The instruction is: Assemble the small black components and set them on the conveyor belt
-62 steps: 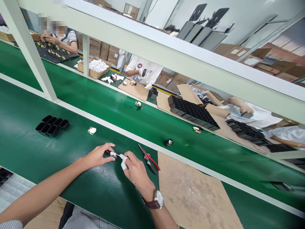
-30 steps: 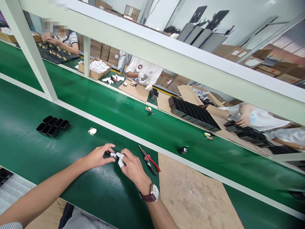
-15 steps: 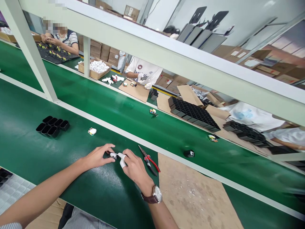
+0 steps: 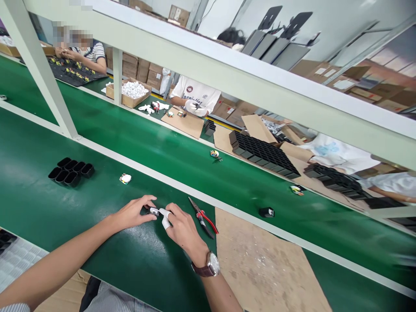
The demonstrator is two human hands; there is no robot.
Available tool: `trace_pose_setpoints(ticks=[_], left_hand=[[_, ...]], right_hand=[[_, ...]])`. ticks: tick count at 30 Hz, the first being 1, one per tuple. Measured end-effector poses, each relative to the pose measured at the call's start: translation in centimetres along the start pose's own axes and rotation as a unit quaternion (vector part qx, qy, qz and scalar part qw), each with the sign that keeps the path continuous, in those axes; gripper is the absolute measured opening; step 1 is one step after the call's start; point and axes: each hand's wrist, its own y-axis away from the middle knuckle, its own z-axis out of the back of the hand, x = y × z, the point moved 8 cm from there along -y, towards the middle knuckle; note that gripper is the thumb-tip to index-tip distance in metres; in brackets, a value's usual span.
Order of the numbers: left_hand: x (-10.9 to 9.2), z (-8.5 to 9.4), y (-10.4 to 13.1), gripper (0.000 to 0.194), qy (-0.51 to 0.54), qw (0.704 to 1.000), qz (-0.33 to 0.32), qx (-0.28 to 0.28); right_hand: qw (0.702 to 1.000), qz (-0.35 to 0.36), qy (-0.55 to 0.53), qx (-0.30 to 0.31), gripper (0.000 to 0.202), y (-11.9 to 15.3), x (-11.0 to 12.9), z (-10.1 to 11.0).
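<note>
My left hand (image 4: 139, 211) grips a small black case with a white part in it (image 4: 154, 211) between thumb and fingers, just above the green bench. At the case's right end is my right hand (image 4: 178, 225), with white finger cots on thumb and forefinger. Those two fingertips are drawn close together at the white part; what lies between them is too small to make out. Right of this hand lie red-and-black long-nose pliers (image 4: 203, 218), jaws pointing away. A small circuit board with a white top (image 4: 125, 178) rests on the bench beyond my left hand.
Several black cups (image 4: 71, 172) stand grouped at left. A cardboard sheet (image 4: 260, 264) covers the bench at right. Beyond a pale rail (image 4: 146, 175), the green conveyor belt (image 4: 169, 154) carries a black case (image 4: 267, 212) and boards (image 4: 215, 154). Co-workers sit opposite, near black trays (image 4: 263, 154).
The boards and black case on the belt have shifted right. My hands stay almost in place at the small case. The co-worker opposite has brought their gloved hands together.
</note>
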Motion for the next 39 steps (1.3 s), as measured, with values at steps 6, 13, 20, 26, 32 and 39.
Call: trace_pose_setpoints(ticks=[6,13,20,26,32,39], left_hand=[[0.0,0.0,0.0,0.06,-0.007,1.0,-0.006,0.0],[-1.1,0.4,0.4,0.029,-0.078,0.993,-0.091,-0.005],[-2.4,0.3,0.8,0.023,-0.09,0.979,-0.18,0.01],[0.6,0.3,0.9,0.042,-0.028,0.999,-0.021,-0.02],[0.5,0.4,0.9,0.034,-0.046,0.999,-0.016,-0.02],[-1.6,-0.1,0.5,0.012,-0.049,0.994,-0.101,0.015]], right_hand=[[0.998,-0.009,0.03,0.059,0.022,-0.8,0.3,1.0],[0.989,-0.146,-0.003,-0.038,0.03,3.4,-5.6,-0.1],[0.984,-0.14,-0.029,-0.104,0.031,5.4,-5.1,-1.1],[0.974,-0.005,-0.203,-0.103,0.038,1.1,0.2,0.1],[0.975,0.002,-0.212,-0.07,0.033,0.2,0.3,-1.3],[0.974,-0.108,-0.118,-0.159,0.035,3.8,-3.6,-0.5]])
